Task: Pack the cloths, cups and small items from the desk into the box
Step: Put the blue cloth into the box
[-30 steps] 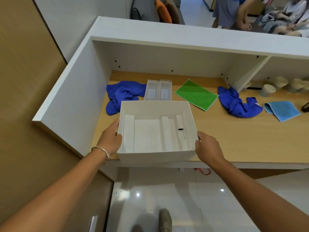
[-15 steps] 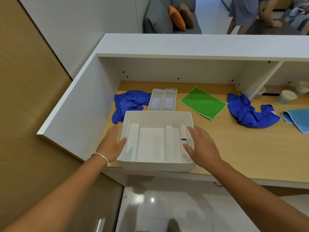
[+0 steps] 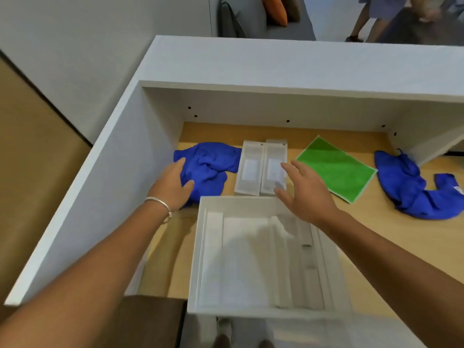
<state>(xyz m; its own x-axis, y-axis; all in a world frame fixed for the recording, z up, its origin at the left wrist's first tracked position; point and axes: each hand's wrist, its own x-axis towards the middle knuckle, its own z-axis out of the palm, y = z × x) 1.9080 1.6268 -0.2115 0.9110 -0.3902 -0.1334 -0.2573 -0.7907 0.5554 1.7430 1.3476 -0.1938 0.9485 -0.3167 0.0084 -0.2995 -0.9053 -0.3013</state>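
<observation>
right now your desk (image 3: 391, 232) runs wide across the view, wood top inside a white surround, and the white box (image 3: 261, 262) sits at its near edge, open, with only white dividers showing inside. beyond the box, from left to right, lie a crumpled blue cloth (image 3: 211, 167), two pale flat packets (image 3: 261, 169) side by side, a flat green cloth (image 3: 336, 169), and a second blue cloth (image 3: 411, 189) bunched up well apart on the right. your left hand (image 3: 173, 184) rests on the near blue cloth with fingers extended, touching it but not gripping. your right hand (image 3: 301, 189) hangs over the far edge of the box, fingers spread and relaxed, holding nothing, its fingertips over the right-hand packet. a thin bracelet (image 3: 160, 204) rings your left wrist.
</observation>
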